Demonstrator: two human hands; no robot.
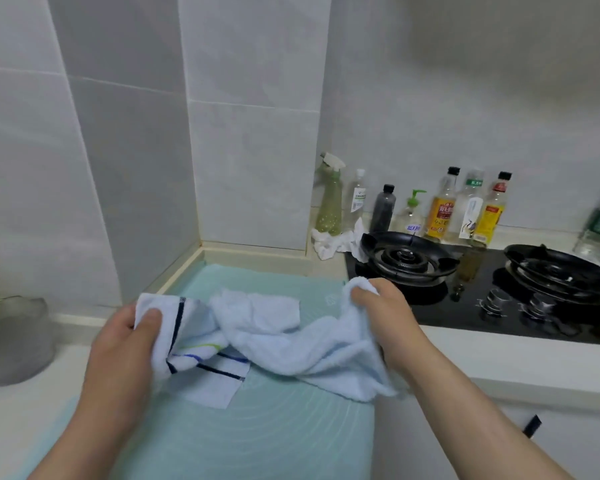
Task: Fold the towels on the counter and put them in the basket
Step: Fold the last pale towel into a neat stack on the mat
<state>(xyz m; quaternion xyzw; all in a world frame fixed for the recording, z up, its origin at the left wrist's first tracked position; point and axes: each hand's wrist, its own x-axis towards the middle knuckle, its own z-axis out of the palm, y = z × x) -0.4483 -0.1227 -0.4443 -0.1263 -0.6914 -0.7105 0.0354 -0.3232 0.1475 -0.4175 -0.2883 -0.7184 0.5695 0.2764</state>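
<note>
I log, L to R:
- Frosted jar [14, 341] on counter edge.
- L hand [118, 348] clenched on striped towel [208, 382], whose lower corner lies on teal mat [257, 441].
- Blue towel [309, 348] bunched above mat; R hand [385, 313] grasps its end.
- Hob [430, 315].
- Bottles [442, 206] by wall; labels too blurred to read.

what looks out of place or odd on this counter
A crumpled white wad, cloth or tissue, lies at the foot of the spray bottle, right beside a stove burner, a risky spot for it. Nothing looks spilled or broken.
</note>
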